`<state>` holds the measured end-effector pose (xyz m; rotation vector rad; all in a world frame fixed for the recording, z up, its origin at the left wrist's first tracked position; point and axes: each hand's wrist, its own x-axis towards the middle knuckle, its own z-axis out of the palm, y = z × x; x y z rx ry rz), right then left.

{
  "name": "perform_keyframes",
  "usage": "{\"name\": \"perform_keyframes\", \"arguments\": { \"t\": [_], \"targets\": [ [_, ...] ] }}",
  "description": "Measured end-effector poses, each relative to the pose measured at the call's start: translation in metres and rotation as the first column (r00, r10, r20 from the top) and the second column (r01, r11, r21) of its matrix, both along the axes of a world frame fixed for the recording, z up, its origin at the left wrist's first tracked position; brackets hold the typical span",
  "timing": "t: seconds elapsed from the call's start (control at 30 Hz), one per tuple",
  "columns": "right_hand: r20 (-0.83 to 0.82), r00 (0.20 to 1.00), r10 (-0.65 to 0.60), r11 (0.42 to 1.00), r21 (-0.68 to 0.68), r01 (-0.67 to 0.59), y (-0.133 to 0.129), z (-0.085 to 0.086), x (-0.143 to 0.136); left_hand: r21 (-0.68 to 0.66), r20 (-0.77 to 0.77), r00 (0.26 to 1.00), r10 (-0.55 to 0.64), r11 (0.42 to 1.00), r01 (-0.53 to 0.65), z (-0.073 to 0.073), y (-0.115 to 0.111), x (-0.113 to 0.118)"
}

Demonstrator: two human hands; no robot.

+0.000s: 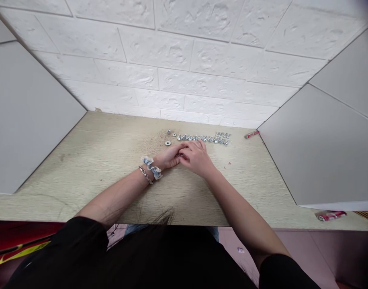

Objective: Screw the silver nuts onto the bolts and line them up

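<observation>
My left hand [171, 155] and my right hand [196, 157] meet low over the table, with fingers curled together. A small glint shows between them, but what they hold is too hidden to name. Just behind the fingers runs a row of bolts fitted with washers [195, 137], partly covered by my right hand. To the left of that row lie a large flat washer [168, 143], a small washer or nut [174, 135] and a nut [168, 131]. Several bare screws [223, 135] form a short group behind the row's right end.
The pale wood-grain table [111, 140] meets a white brick-pattern wall [172, 80]. Grey panels stand at the left [33, 112] and right [319, 148]. One red battery [252, 134] lies by the right panel, another red battery [331, 216] near the front edge.
</observation>
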<state>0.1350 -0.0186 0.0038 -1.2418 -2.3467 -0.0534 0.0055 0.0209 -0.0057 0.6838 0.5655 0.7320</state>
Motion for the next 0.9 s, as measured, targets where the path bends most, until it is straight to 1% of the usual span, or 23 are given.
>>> {"name": "perform_keyframes", "arguments": {
  "t": [0.1, 0.2, 0.3, 0.5, 0.63, 0.73, 0.83, 0.9],
  "targets": [
    [-0.014, 1.000, -0.011, 1.000, -0.026, 0.011, -0.001, -0.002, -0.004, -0.022, -0.006, 1.000, -0.020, 1.000, 0.020, 0.000, 0.001, -0.001],
    [-0.043, 0.998, -0.047, 0.997, -0.070, 0.044, -0.001, -0.003, -0.008, -0.062, -0.002, 0.999, -0.033, 0.998, 0.033, 0.001, 0.001, -0.002],
    [-0.079, 0.993, -0.090, 0.991, -0.111, 0.081, -0.001, -0.003, -0.011, -0.072, -0.008, 0.999, -0.041, 0.997, 0.040, 0.001, 0.001, -0.002],
    [-0.112, 0.985, -0.130, 0.984, -0.141, 0.113, -0.002, -0.005, -0.014, -0.036, -0.021, 0.999, -0.033, 0.999, 0.033, 0.001, -0.001, 0.000],
    [-0.142, 0.985, -0.100, 0.990, -0.115, 0.084, -0.002, -0.005, -0.012, 0.020, -0.009, 0.999, -0.035, 0.999, 0.035, 0.000, -0.002, 0.002],
    [-0.176, 0.979, -0.107, 0.994, -0.053, 0.099, -0.001, -0.001, -0.008, 0.035, -0.031, 0.999, 0.033, 0.999, -0.032, -0.001, -0.002, 0.002],
    [-0.197, 0.962, -0.190, 0.981, -0.013, 0.192, 0.001, 0.005, -0.001, 0.051, -0.093, 0.987, 0.134, 0.990, -0.129, 0.000, -0.005, 0.003],
    [-0.211, 0.946, -0.247, 0.968, -0.019, 0.249, 0.004, 0.007, 0.003, 0.093, -0.162, 0.972, 0.168, 0.984, -0.154, 0.003, -0.008, 0.003]
  ]
}}
